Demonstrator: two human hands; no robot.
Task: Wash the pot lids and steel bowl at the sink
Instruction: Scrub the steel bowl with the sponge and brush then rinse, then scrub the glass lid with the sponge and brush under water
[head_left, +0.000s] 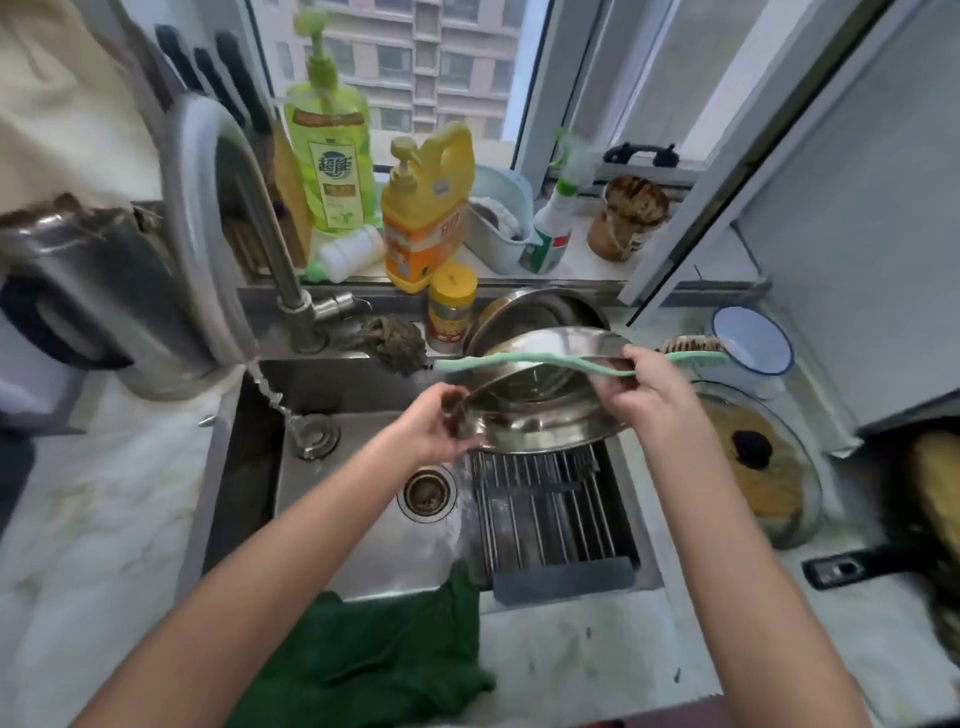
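Over the right half of the sink (363, 545) I hold a steel bowl (545, 415) tilted, its opening facing up and away. My left hand (436, 431) presses a dark scrubber against the bowl's near-left rim, fingers curled round it. My right hand (644, 395) grips the bowl's right rim. A glass pot lid (763, 467) with a black knob lies on the counter to the right. Another steel lid or bowl (530, 312) leans at the back of the sink.
Water runs from the faucet (249, 218) into the sink's left side. A metal rack (545, 509) spans the sink's right half. A green brush (571, 361) lies across behind the bowl. Detergent bottles (426, 208) line the sill. A green cloth (374, 654) lies at the front edge.
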